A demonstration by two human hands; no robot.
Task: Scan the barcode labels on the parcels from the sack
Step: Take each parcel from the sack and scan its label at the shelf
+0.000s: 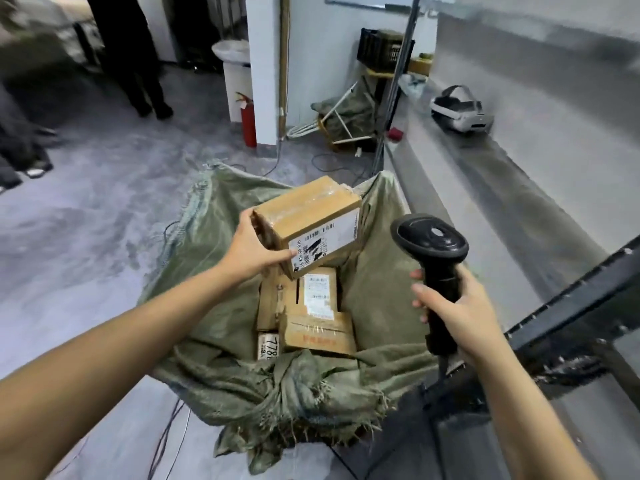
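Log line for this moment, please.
left hand: holds parcel above sack | right hand: grips scanner | label: faces up

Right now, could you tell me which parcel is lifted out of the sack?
The taped cardboard box in the left hand; the others lie inside the green sack.

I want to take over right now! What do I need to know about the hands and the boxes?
Left hand: grips a taped cardboard parcel above the open green sack, label tilted toward you.
Right hand: holds the black scanner upright by its handle, beside the parcel, not touching it.
Still in the sack: at least three more boxes.
Done: one parcel lifted out. I cannot tell if it is scanned.
Left: aim at its barcode, then do the rest.
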